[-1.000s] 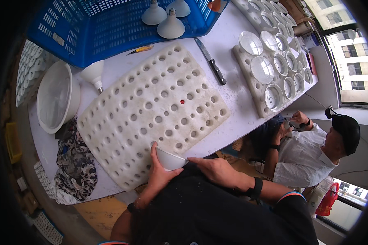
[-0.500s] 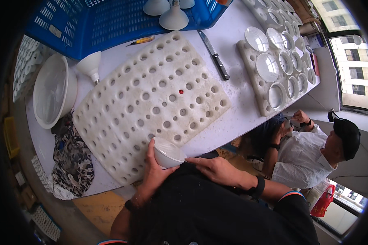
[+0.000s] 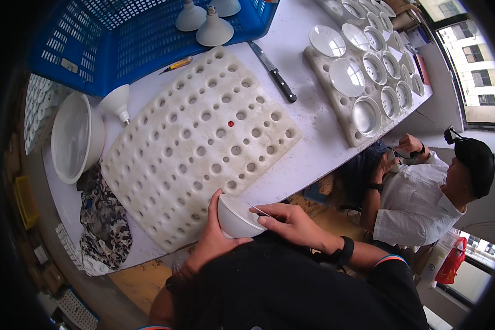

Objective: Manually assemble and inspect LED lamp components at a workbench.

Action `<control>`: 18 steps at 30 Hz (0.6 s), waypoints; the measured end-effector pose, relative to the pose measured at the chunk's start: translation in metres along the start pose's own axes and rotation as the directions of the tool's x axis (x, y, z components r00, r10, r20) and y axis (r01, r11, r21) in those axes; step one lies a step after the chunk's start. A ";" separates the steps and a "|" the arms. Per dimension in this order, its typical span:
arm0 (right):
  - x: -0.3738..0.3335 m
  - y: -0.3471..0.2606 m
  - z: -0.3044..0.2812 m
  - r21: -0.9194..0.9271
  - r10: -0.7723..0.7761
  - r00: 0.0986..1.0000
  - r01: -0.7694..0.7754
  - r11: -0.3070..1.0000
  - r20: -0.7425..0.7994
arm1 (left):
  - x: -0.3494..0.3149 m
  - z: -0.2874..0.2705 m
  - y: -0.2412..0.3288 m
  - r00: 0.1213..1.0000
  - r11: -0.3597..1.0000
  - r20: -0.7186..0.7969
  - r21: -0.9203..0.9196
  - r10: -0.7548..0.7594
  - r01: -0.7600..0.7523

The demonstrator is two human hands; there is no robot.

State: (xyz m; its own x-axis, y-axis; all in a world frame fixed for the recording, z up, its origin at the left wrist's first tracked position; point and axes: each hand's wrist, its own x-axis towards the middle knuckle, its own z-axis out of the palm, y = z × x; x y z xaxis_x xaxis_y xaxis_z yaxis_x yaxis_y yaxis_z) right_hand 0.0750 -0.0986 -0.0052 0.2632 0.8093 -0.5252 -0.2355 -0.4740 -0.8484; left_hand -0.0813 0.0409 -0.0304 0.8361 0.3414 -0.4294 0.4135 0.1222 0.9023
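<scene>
At the near table edge: the white bowl-shaped cup (image 3: 235, 219) sits tilted before my chest, close by the holed foam board (image 3: 212, 142); whether they touch, I can't tell.
Left hand: my left hand (image 3: 212, 237) curls round the cup's side, fingers up the far left wall and thumb along the near underside.
Right hand: my right hand (image 3: 294, 223) is pinched small, thumb and forefinger closed on a thin pale sliver (image 3: 260, 210) that lies over the cup's rim; its exact kind is too fine to make out.
Steadying: I judge the left grip should do the bracing, firm enough to stop the cup twisting, yet not squeezing the wall.
Rim work: a low angle and short, light strokes look safest; a steep tip could scratch the face or skid off.
Fingers: my left thumb belongs below the rim, out of the sliver's path.
Turning: better, I think, to rotate the cup than to bend the right wrist round it.
Knife: the black-handled knife (image 3: 274, 73) lies beyond the board, well apart from both hands, a good place for it.
</scene>
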 end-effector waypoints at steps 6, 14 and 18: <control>-0.015 0.020 -0.015 -0.007 -0.019 1.000 0.019 1.000 0.002 | 0.008 0.005 -0.007 0.984 0.994 0.160 -0.069 -0.076 0.088; -0.035 0.034 -0.031 -0.098 -0.141 0.981 0.129 0.987 -0.135 | 0.026 0.020 0.015 0.876 0.912 0.306 -0.053 -0.373 0.407; -0.044 0.039 -0.038 -0.164 -0.208 0.966 0.183 0.969 -0.153 | 0.033 0.029 0.021 0.859 0.905 0.336 -0.046 -0.386 0.424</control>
State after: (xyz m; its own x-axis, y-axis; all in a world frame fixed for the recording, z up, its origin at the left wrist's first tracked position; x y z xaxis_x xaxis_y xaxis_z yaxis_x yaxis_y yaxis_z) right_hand 0.0898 -0.1661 -0.0177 0.4469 0.8272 -0.3407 -0.0267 -0.3683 -0.9293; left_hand -0.0347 0.0274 -0.0269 0.6801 -0.0670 -0.7300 0.7119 0.2980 0.6359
